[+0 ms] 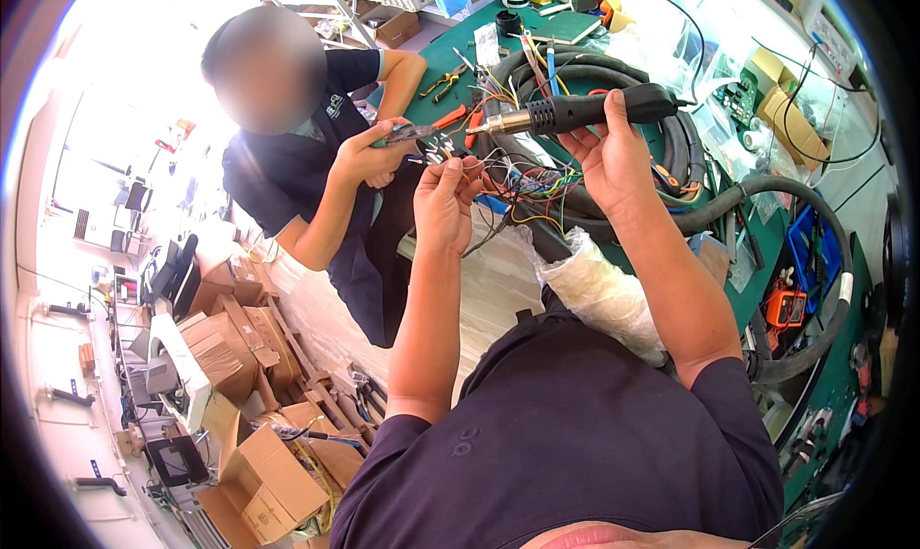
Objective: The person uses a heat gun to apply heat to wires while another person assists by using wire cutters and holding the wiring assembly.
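My right hand (610,161) is wrapped around a black hot-air gun (575,113), its metal nozzle pointing left above a bundle of thin coloured wires (551,180). Just below and left of the nozzle, my left hand (447,204) pinches one or more thin wires from that bundle between thumb and fingers. The wires come out of a thick black cable (548,240) whose lower part is wrapped in whitish film (609,285). Facing me, a co-worker's hand (362,154) grips a dark hand tool (407,133) close to the white-tipped wire ends (439,149).
Coils of thick black cable (695,156) cover much of the green table (446,53). Yellow-handled pliers (443,83) lie at its far edge. On the right are a blue tray (815,238) and an orange meter (786,308). Cardboard boxes (273,482) crowd the floor to the left.
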Motion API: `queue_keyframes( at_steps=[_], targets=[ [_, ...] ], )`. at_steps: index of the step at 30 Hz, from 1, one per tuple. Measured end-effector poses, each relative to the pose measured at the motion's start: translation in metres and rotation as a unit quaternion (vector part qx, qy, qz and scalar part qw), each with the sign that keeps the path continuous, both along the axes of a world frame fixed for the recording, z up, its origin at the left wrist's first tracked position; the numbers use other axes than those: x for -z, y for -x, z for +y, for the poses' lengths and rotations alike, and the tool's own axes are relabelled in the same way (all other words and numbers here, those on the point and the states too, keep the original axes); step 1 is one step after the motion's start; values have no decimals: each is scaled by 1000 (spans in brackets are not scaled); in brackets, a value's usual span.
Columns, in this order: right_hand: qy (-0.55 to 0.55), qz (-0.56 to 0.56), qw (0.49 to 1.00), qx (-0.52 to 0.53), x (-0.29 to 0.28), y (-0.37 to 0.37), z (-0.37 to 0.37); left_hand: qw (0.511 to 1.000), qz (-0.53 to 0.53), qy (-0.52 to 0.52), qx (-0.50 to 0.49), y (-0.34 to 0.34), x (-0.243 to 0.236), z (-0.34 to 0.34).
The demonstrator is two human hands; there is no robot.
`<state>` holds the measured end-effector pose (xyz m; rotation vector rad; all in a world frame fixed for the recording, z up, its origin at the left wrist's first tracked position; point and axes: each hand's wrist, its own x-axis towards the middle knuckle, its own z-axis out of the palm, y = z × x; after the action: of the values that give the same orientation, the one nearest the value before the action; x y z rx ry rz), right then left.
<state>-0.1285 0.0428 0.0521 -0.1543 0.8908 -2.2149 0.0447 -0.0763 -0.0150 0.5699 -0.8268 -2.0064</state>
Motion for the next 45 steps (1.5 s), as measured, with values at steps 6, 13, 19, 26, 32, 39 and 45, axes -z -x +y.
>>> queue_keyframes(
  at_steps=[6,13,19,26,32,39,45],
  targets=[
    [0,-2,1000,1,-1,0,1,1000,-12,10,6,0,1,0],
    [3,-3,1000,3,1,1,1,1000,-10,11,4,0,0,0],
    [4,-3,1000,3,0,0,2,1000,-10,14,2,-1,0,0],
    [9,4,1000,4,3,3,1,1000,-3,25,-18,0,-2,1],
    [-7,-4,1000,13,-3,19,11,960,-130,238,-66,-4,-2,3],
    [-12,96,992,81,-15,47,48,977,-77,194,-33,-17,4,-2],
    [-33,103,991,82,-5,45,51,989,-56,136,-15,-16,8,-7]
  ],
)
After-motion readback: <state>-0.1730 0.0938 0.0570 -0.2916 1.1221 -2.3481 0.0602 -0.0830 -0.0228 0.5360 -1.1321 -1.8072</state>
